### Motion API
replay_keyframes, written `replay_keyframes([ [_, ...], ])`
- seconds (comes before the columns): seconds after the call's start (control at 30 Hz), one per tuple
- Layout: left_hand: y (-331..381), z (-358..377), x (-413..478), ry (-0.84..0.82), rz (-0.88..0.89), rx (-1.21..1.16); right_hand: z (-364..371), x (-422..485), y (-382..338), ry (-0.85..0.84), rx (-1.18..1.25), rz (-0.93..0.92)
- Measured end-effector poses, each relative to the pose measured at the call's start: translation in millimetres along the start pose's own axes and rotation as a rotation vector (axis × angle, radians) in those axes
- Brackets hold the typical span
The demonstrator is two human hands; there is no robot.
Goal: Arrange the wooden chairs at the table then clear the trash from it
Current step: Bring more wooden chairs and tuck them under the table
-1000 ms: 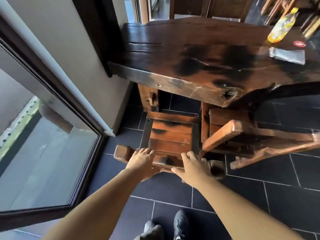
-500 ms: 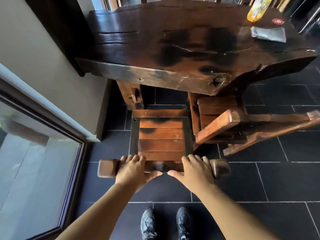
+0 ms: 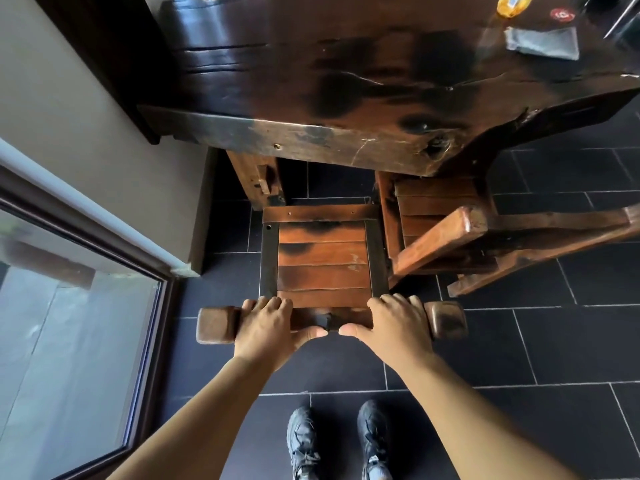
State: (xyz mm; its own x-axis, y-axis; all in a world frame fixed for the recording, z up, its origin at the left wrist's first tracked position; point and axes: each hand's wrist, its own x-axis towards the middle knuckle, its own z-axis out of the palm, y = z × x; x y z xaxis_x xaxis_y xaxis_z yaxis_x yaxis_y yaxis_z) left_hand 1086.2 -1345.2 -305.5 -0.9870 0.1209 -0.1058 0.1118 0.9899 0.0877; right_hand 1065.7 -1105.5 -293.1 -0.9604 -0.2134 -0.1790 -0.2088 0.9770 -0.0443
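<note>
Wooden slatted chair (image 3: 323,261) | left hand (image 3: 266,329), right hand (image 3: 398,329) grip blocky backrest (image 3: 216,323)

A glass door (image 3: 69,358) in a dark frame fills the lower left. A beige wall (image 3: 86,116) rises just beyond the door. To the door's right spread dark floor tiles (image 3: 571,344), where two black sneakers (image 3: 303,441) stand.

Both forearms show bare from the lower edge of the view up to the wrists; the left hand (image 3: 266,327) and right hand (image 3: 394,327) are bare too; the feet wear dark lace-up trainers; left shoe (image 3: 303,441) and right shoe (image 3: 374,441) are black-grey, chunky, rough-textured on top, with dark laces and paler grey patches near the ankle opening
</note>
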Motion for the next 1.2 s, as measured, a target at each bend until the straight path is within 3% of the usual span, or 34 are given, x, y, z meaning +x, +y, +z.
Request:
replay_keyframes([
  [1.2, -3.0, -31.7, 99.7, -0.142, -0.046, 0.017, -24.4, 98.3, 20.5, -0.055, 0.013, -0.004],
])
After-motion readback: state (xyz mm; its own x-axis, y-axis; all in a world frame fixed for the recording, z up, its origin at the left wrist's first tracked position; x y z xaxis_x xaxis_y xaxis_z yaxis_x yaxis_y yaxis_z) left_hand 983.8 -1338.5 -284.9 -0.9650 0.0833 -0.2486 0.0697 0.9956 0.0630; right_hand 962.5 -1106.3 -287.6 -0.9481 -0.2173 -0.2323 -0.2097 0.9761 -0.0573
